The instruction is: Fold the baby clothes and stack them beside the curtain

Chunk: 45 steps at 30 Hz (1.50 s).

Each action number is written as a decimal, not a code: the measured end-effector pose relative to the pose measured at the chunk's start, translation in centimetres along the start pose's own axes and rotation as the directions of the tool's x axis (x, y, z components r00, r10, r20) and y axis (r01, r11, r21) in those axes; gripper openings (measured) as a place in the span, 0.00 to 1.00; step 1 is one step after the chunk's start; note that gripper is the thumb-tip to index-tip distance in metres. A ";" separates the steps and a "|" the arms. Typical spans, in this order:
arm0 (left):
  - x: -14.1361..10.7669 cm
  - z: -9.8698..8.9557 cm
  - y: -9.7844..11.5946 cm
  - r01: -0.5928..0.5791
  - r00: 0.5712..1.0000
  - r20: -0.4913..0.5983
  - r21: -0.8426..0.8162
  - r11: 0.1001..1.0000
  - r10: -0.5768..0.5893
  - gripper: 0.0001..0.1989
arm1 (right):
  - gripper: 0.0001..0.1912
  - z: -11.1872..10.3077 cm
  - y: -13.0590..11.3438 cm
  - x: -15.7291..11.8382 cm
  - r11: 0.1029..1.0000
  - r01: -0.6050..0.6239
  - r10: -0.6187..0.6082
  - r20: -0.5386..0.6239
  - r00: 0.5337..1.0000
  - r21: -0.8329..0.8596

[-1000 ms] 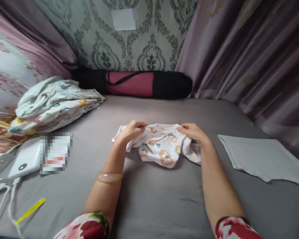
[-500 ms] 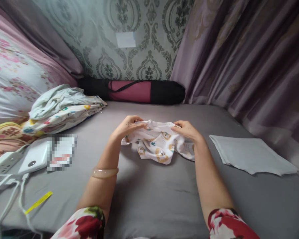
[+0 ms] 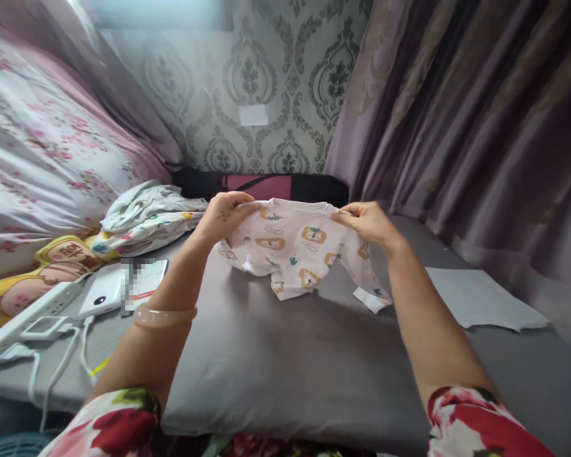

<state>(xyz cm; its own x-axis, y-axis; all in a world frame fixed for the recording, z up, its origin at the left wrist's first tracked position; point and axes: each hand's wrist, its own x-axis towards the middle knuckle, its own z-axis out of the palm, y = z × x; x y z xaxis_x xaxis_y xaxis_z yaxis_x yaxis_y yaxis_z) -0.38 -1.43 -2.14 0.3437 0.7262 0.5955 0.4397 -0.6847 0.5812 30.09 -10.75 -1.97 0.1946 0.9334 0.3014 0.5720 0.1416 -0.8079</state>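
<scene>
A small white long-sleeved shirt (image 3: 292,244) with a lion print hangs between my hands, above the grey sheet (image 3: 285,355). My left hand (image 3: 231,216) pinches its left shoulder, thumb in front and fingers behind. At the other shoulder, my right hand (image 3: 364,222) has the same kind of pinch. The neckline runs between them along the top. One sleeve droops below my right hand, its white cuff close to the sheet; the other sleeve is bunched under my left hand.
Folded pale cloth (image 3: 483,298) lies to the right. On the left are a clothes pile (image 3: 145,219), a power strip (image 3: 42,311) with cables, a white device (image 3: 102,292) and a phone (image 3: 147,282). Against the wall rests a black-and-pink roll bag (image 3: 266,184).
Both hands have risen and moved apart, lifting the shirt and spreading its shoulders. More of its printed front shows now. The camera view has tilted upward.
</scene>
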 end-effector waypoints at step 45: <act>3.8 -4.1 5.4 0.048 0.999 0.009 -0.394 0.918 -0.048 0.13 | 0.18 -7.4 -6.6 1.4 0.952 0.289 -0.295 0.056 0.954 0.099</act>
<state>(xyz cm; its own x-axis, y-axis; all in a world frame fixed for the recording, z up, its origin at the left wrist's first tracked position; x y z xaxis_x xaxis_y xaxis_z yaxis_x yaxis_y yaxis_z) -0.10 -2.62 5.57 0.3294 0.7588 0.5619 0.0929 -0.6183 0.7804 32.53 -12.81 7.52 -0.0281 0.8668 0.4978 0.5218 0.4375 -0.7323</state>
